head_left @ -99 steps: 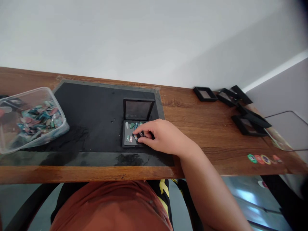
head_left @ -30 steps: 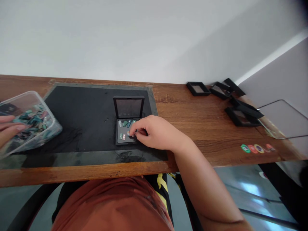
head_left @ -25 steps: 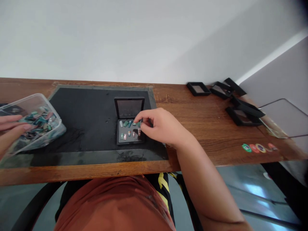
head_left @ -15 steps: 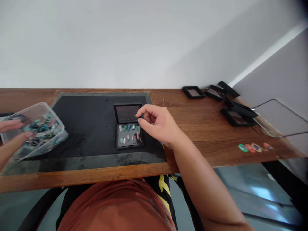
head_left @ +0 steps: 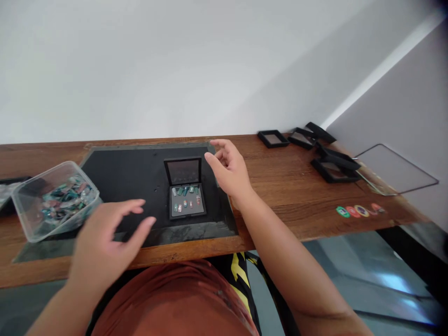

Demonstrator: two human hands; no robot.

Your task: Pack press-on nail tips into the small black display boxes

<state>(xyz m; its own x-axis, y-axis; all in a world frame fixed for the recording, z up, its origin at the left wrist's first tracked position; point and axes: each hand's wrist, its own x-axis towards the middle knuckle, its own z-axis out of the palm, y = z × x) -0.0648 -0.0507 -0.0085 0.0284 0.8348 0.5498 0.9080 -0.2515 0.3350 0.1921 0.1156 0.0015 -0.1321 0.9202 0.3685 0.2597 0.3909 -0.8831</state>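
Nearest, our L hand (head_left: 105,240) hovers at the desk's front edge (head_left: 196,250), thumb & fingers wide apart. Beyond, at L: clear tub (head_left: 31,199) w/ mixed-color pcs (head_left: 66,200). Ctr, on dk mat (head_left: 129,172): open blk case (head_left: 189,214), lid (head_left: 184,172) raised, w/ 2 rows of glossy chips (head_left: 185,204). Our R hand (head_left: 229,172) is up just R of it, fingers curled, thumb parted from them. Far R: blk frames (head_left: 276,145) nr wall (head_left: 210,70).

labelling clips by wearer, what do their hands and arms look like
The left hand and right hand are bare, with no gloves, rings or watch visible. No sleeves show on the forearms; the top is rust-red.
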